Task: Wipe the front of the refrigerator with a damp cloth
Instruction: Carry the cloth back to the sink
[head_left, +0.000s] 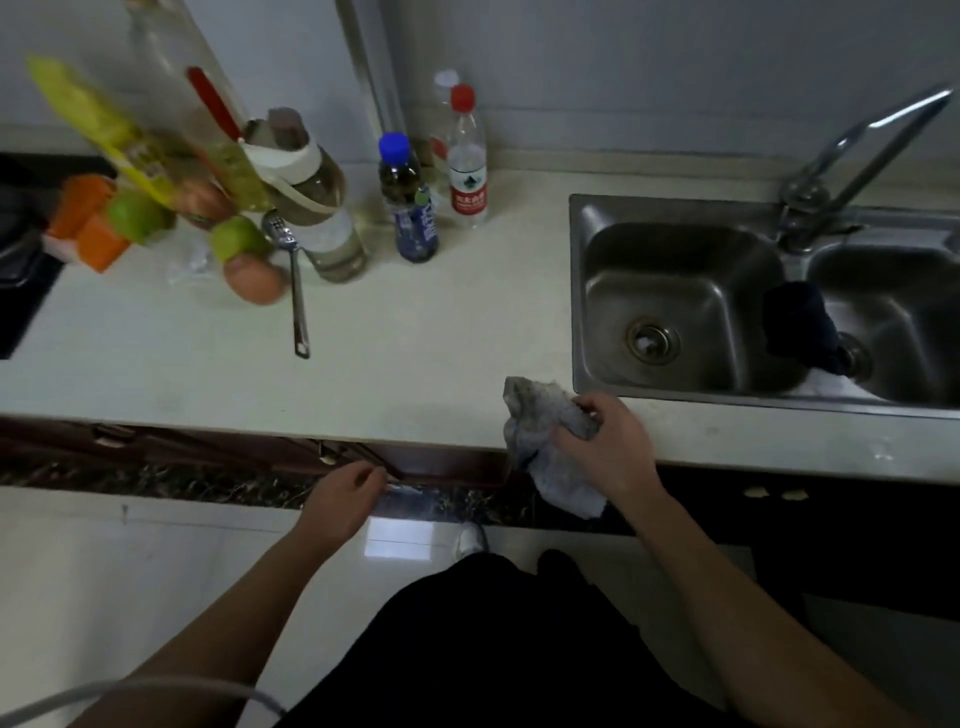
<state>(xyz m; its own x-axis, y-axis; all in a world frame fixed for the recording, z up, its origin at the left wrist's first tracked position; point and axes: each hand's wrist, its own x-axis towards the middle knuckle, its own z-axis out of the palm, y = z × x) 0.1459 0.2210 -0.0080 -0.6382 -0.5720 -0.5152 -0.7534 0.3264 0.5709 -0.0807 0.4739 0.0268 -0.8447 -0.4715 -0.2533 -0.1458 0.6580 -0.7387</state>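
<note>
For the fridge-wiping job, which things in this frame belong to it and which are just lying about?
Job: grey cloth, gripped by the right hand; the refrigerator is not in view.
Lying about: spoon, blue-capped bottle, red-capped bottle, fruit, dark rag in the sink.

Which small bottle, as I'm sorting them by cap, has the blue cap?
The bottle with the dark blue label, standing left of the red-capped bottle; the white-capped bottle stands behind them.

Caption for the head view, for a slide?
Right hand grips a cloth at the counter edge beside the sink; left hand idle below.
</note>
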